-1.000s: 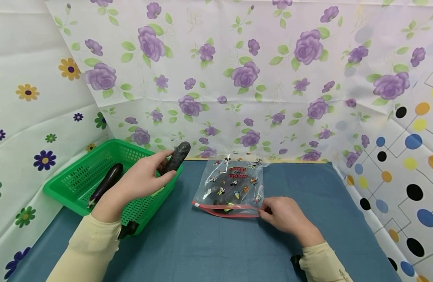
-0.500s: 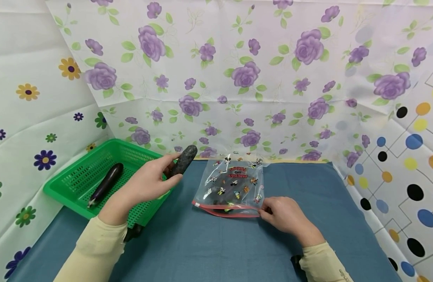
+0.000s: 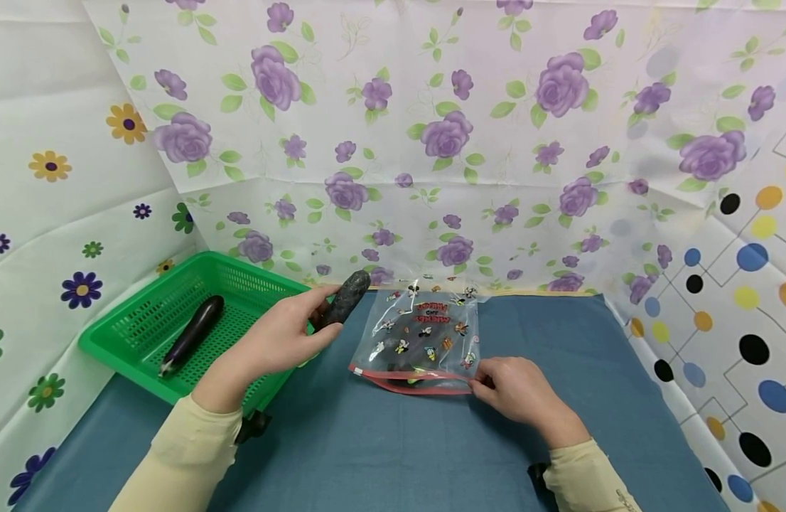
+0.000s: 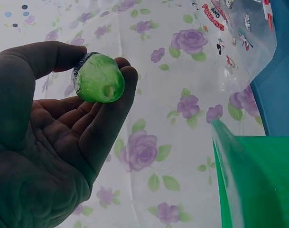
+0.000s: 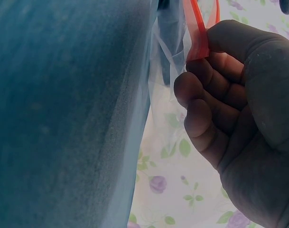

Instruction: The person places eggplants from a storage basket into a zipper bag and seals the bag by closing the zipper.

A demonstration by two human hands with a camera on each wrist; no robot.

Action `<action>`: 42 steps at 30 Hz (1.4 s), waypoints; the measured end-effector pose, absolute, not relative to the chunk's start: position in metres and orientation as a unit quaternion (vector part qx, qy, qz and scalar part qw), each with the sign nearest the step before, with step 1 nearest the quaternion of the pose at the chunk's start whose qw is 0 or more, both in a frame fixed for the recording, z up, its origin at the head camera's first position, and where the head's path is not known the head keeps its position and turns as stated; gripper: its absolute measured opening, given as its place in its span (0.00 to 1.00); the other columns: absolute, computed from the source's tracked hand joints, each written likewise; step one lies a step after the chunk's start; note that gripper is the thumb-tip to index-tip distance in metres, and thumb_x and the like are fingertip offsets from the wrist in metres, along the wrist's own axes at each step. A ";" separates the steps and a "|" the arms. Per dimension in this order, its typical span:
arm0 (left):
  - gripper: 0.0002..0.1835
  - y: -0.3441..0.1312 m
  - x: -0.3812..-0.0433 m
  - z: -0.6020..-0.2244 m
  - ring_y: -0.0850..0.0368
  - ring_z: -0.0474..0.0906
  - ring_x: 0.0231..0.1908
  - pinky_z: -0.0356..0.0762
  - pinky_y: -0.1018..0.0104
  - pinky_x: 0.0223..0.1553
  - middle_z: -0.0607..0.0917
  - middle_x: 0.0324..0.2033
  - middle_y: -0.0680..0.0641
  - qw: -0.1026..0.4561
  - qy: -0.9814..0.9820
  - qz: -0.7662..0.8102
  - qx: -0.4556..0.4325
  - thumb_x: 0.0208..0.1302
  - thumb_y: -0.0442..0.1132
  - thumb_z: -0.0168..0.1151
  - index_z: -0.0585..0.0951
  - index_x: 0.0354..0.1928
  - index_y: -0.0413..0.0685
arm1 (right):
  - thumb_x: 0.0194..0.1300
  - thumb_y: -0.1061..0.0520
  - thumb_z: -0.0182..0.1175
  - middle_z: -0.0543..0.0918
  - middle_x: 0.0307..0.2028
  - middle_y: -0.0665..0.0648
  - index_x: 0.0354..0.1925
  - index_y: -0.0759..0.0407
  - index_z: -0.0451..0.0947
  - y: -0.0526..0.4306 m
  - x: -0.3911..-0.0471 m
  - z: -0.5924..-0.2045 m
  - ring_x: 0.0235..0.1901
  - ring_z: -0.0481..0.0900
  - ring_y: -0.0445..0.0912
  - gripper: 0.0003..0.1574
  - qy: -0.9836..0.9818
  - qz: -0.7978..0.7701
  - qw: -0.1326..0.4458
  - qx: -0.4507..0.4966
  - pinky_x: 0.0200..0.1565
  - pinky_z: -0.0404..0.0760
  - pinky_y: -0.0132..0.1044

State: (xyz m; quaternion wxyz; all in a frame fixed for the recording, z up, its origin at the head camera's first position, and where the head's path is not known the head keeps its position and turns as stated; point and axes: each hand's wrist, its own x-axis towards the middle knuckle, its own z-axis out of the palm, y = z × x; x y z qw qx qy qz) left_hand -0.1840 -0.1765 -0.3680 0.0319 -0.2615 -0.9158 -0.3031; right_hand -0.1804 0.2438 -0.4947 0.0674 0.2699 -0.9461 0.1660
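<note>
My left hand [image 3: 274,338] pinches a short, dark mottled vegetable-like piece [image 3: 347,297] between thumb and fingers. In the left wrist view its light green end [image 4: 100,80] faces the camera. The hand is above the right side of the green basket, left of the bag. A clear zip bag [image 3: 425,323] with cartoon prints and a red zip edge lies on the table, its mouth parted toward me. Something dark with a bit of green shows inside it. My right hand [image 3: 521,395] pinches the right end of the red zip edge [image 5: 199,38].
The green perforated basket [image 3: 121,334] stands at the left, with a dark purple eggplant [image 3: 193,334] lying in it. Blue cloth [image 3: 380,455] covers the table. A flowered sheet [image 3: 393,142] hangs behind, with patterned sheets at both sides.
My left hand has moved right and slightly down with the dark mottled piece, from over the basket toward the bag. The right hand and bag have stayed in place.
</note>
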 end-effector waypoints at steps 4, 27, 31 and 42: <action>0.35 -0.174 -0.184 -0.370 0.59 0.75 0.26 0.77 0.57 0.32 0.86 0.40 0.53 0.031 -0.914 -0.305 -0.264 0.80 0.43 0.69 0.71 0.83 0.43 | 0.74 0.53 0.75 0.75 0.23 0.36 0.29 0.41 0.83 0.244 -0.181 -0.495 0.20 0.67 0.30 0.15 -0.946 0.165 0.068 0.269 0.26 0.71 0.34; 0.37 -0.156 -0.185 -0.385 0.62 0.76 0.29 0.77 0.58 0.34 0.85 0.40 0.54 0.011 -0.911 -0.290 -0.293 0.80 0.42 0.70 0.69 0.83 0.39 | 0.74 0.54 0.75 0.76 0.23 0.36 0.30 0.42 0.84 0.245 -0.182 -0.496 0.20 0.66 0.30 0.15 -0.943 0.165 0.077 0.279 0.26 0.70 0.34; 0.38 -0.153 -0.185 -0.388 0.63 0.76 0.28 0.77 0.58 0.34 0.85 0.41 0.54 0.001 -0.910 -0.288 -0.300 0.80 0.42 0.70 0.68 0.84 0.39 | 0.74 0.54 0.75 0.75 0.23 0.36 0.30 0.41 0.83 0.245 -0.182 -0.496 0.20 0.66 0.30 0.15 -0.943 0.164 0.078 0.279 0.25 0.70 0.34; 0.36 -0.138 -0.182 -0.402 0.65 0.78 0.33 0.78 0.60 0.35 0.86 0.45 0.53 -0.020 -0.911 -0.273 -0.308 0.80 0.43 0.70 0.69 0.83 0.40 | 0.74 0.54 0.75 0.76 0.23 0.36 0.30 0.41 0.84 0.245 -0.181 -0.496 0.20 0.66 0.30 0.15 -0.944 0.166 0.074 0.276 0.26 0.70 0.34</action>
